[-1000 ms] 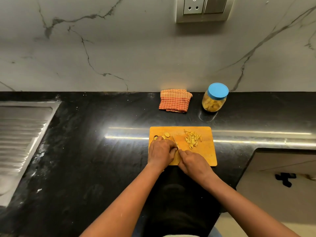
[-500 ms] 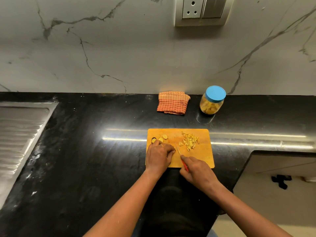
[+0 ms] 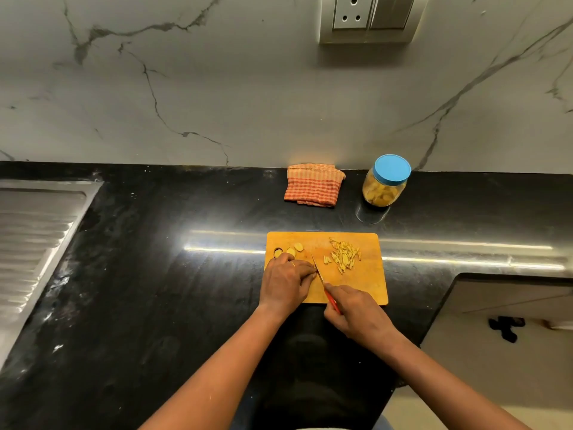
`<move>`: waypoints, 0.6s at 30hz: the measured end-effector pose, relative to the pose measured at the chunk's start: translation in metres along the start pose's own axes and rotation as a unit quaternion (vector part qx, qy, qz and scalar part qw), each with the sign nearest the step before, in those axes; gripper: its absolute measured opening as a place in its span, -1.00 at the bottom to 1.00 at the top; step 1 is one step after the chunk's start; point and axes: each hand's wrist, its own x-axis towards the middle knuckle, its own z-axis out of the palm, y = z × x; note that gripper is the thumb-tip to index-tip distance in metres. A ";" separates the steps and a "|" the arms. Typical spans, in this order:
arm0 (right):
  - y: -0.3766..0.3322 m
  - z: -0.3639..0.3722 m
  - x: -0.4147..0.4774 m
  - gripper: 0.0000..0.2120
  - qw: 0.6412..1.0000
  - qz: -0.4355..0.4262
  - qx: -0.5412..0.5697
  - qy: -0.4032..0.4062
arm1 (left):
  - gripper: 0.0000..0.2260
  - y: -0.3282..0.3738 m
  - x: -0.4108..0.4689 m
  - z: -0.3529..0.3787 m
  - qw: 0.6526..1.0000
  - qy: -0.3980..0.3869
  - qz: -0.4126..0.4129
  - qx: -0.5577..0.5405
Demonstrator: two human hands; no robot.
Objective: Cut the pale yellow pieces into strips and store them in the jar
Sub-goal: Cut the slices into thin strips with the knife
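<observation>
An orange cutting board (image 3: 366,287) lies on the black counter. A heap of pale yellow strips (image 3: 344,254) sits on its far right half, and uncut pale yellow slices (image 3: 294,249) lie at its far left corner. My left hand (image 3: 286,282) presses curled fingers down on a piece at the board's left side; the piece itself is hidden under them. My right hand (image 3: 356,313) grips a red-handled knife (image 3: 319,274), its blade right against my left fingertips. The jar (image 3: 386,181), with a blue lid on and pale yellow pieces inside, stands behind the board.
A folded orange checked cloth (image 3: 313,185) lies by the marble wall, left of the jar. A steel sink drainboard (image 3: 34,237) fills the counter's left end. The counter drops off at a cut-out edge (image 3: 446,293) to the right of the board.
My right hand has pulled back toward me with the knife, now reaching over the board's near edge. A few fresh strips lie left of the heap. My left hand stays put.
</observation>
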 end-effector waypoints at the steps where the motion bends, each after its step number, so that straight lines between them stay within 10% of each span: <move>1: 0.000 -0.001 0.002 -0.54 1.000 -0.002 0.000 -0.007 | -0.88 0.000 0.000 0.000 1.000 0.001 0.006 0.000; 18: 0.016 -0.004 -0.003 -0.49 0.987 -0.005 -0.154 -0.049 | -0.89 0.002 0.000 -0.002 1.000 -0.010 0.006 0.024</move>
